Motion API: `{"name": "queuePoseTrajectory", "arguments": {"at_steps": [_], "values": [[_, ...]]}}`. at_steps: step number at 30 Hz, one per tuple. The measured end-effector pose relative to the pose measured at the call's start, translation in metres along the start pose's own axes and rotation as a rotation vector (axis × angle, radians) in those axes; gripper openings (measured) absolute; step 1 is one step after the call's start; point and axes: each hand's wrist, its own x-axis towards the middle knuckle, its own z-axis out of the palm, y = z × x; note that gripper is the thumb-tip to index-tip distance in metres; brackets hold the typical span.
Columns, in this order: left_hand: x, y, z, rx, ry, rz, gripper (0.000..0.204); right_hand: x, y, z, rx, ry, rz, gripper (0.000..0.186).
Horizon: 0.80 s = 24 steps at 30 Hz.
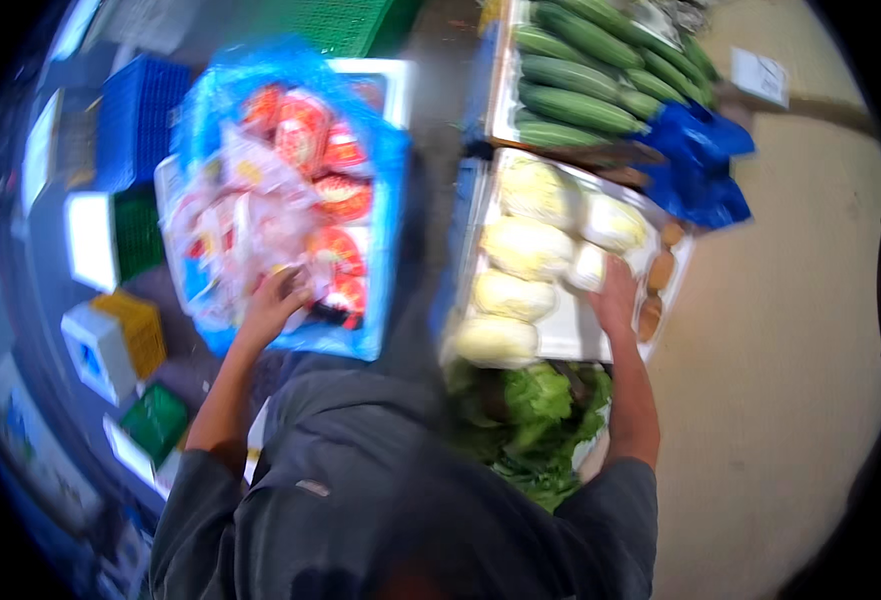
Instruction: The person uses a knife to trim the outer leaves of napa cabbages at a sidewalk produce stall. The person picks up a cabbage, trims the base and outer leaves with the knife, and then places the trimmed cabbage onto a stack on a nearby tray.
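At the right, a white foam tray (575,325) holds several pale yellow napa cabbages (527,248). My right hand (614,296) reaches into it, fingers closed against a small whitish cabbage (588,268). To the left stands a box lined with blue plastic (388,220), holding red-and-white wrapped packages (338,200) and crumpled clear plastic bags (250,215). My left hand (278,298) is over the near part of this box, its fingers bent and pinched on the clear plastic. Blur hides what lies under those fingertips.
Long green gourds (580,95) fill a box beyond the cabbages, beside a blue plastic bag (698,165). Leafy greens (535,410) lie nearer me. Brown roundish items (658,272) line the tray's right edge. Blue crates (140,120) and a yellow crate (130,330) stand far left.
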Motion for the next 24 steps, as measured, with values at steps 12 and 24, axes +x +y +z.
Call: {"name": "queuePoseTrajectory", "arguments": {"at_steps": [12,24], "values": [[0.043,-0.042,-0.065,0.889,0.909,0.088,0.079,0.003,-0.069,-0.046,0.082,0.163,0.038,0.067],[0.000,-0.129,-0.067,0.247,0.328,-0.140,0.047,0.131,-0.430,-0.029,1.107,0.081,-0.289,0.029]]}}
